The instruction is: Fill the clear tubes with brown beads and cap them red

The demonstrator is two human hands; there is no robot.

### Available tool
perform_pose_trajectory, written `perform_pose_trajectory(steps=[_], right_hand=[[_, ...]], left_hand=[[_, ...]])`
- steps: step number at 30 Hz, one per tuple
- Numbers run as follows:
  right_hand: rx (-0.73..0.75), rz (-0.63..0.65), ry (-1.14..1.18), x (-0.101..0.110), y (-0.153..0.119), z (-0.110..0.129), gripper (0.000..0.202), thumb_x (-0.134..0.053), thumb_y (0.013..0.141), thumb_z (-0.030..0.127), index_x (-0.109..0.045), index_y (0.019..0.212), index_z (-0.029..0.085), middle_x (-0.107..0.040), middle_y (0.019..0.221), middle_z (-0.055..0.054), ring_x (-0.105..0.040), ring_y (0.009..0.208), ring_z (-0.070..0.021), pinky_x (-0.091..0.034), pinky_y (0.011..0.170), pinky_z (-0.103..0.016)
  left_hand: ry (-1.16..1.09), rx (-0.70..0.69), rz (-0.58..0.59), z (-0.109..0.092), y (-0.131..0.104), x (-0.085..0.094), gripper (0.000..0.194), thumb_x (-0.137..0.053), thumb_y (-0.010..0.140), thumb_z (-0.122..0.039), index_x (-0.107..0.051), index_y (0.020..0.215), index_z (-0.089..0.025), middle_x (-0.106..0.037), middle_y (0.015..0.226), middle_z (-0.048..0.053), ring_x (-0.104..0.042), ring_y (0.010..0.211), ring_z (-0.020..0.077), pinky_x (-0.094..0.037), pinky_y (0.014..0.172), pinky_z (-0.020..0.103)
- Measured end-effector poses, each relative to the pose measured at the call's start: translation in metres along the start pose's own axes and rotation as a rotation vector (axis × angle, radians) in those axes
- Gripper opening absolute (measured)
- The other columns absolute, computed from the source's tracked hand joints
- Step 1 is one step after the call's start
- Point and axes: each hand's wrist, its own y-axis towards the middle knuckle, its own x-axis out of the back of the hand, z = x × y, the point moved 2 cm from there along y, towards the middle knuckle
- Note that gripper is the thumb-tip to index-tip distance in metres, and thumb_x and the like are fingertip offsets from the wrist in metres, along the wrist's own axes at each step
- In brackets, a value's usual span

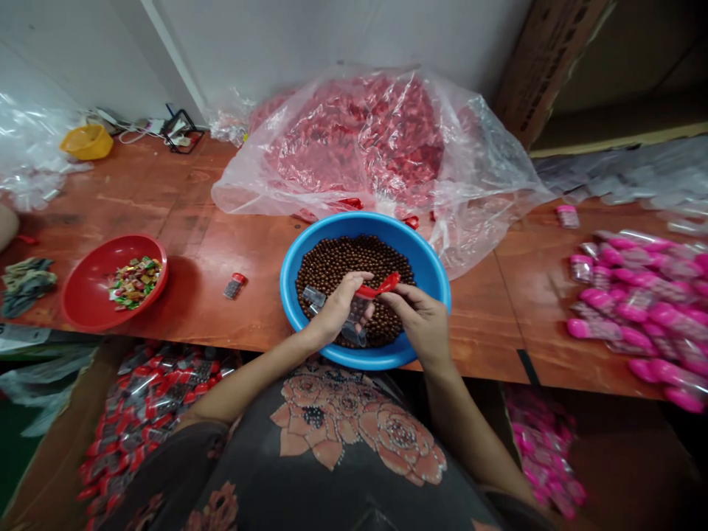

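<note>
A blue basin (433,269) full of small brown balls (354,254) stands at the table's front edge. Over it, my left hand (340,306) is closed around a clear plastic container (354,332). My right hand (423,317) pinches a red plastic piece (387,284) beside the fingers of my left hand; its left end lies at the container's top. Another clear container (314,296) rests on the balls at the basin's left side.
Behind the basin lies a large clear bag of red pieces (359,140). To the left are a small red-capped container (234,285) and a red bowl (88,287) of wrapped bits. Pink-capped containers (647,295) are heaped at right. Boxes of containers stand below the edge.
</note>
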Motion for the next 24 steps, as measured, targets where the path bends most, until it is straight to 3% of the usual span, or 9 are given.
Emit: perform_pose_trajectory(steps=[3,7,13,16,21,24], right_hand=[[0.269,0.058,-0.165,-0.004,-0.002,0.009,0.034,-0.059,0.092,0.042,-0.065,0.121,0.024,-0.073,0.113,-0.007,-0.068,0.100,-0.0237,-0.054,0.090,-0.042],[0.542,0.204,-0.473,-0.012,-0.007,0.016,0.079,-0.072,0.081,0.049,-0.040,0.145,0.015,-0.059,0.136,-0.019,-0.058,0.120,-0.0327,-0.050,0.099,-0.051],[0.654,0.151,-0.648,-0.012,-0.004,0.021,0.078,-0.068,0.083,0.049,-0.037,0.144,0.012,-0.056,0.133,-0.022,-0.056,0.120,-0.0346,-0.050,0.098,-0.051],[0.695,0.160,-0.633,-0.010,-0.001,0.026,0.076,-0.068,0.081,0.051,-0.040,0.141,0.013,-0.059,0.129,-0.021,-0.058,0.118,-0.0334,-0.050,0.097,-0.049],[0.717,0.171,-0.623,-0.010,0.002,0.028,0.071,-0.065,0.084,0.047,-0.039,0.141,0.014,-0.061,0.128,-0.020,-0.059,0.116,-0.0327,-0.051,0.094,-0.049],[0.767,0.198,-0.655,-0.012,0.004,0.027,0.071,-0.065,0.084,0.043,-0.039,0.141,0.011,-0.062,0.126,-0.021,-0.060,0.116,-0.0330,-0.051,0.093,-0.049]], left_hand=[[0.044,0.020,-0.014,0.006,0.002,-0.001,0.057,-0.031,0.095,-0.064,-0.054,0.120,-0.019,-0.056,0.058,-0.002,-0.049,0.046,0.0117,-0.038,0.041,0.020],[-0.003,0.040,-0.013,0.005,0.004,-0.005,0.065,-0.026,0.092,-0.073,-0.060,0.102,-0.018,-0.055,0.059,-0.001,-0.050,0.047,0.0105,-0.041,0.046,0.022],[-0.043,0.091,-0.072,0.004,0.003,-0.006,0.045,-0.042,0.093,-0.058,-0.054,0.076,-0.018,-0.052,0.054,0.000,-0.046,0.047,0.0099,-0.036,0.045,0.022],[-0.029,0.064,-0.067,0.008,0.004,-0.005,0.056,-0.034,0.094,-0.064,-0.052,0.067,-0.018,-0.052,0.051,0.001,-0.046,0.046,0.0109,-0.036,0.046,0.024],[-0.009,-0.017,-0.179,0.011,0.005,-0.001,0.052,-0.044,0.091,-0.064,-0.054,0.068,-0.019,-0.054,0.054,-0.002,-0.050,0.050,0.0103,-0.042,0.053,0.024],[-0.006,0.013,-0.141,0.012,0.005,-0.002,0.058,-0.040,0.091,-0.068,-0.050,0.061,-0.019,-0.053,0.050,-0.001,-0.050,0.048,0.0106,-0.041,0.052,0.024]])
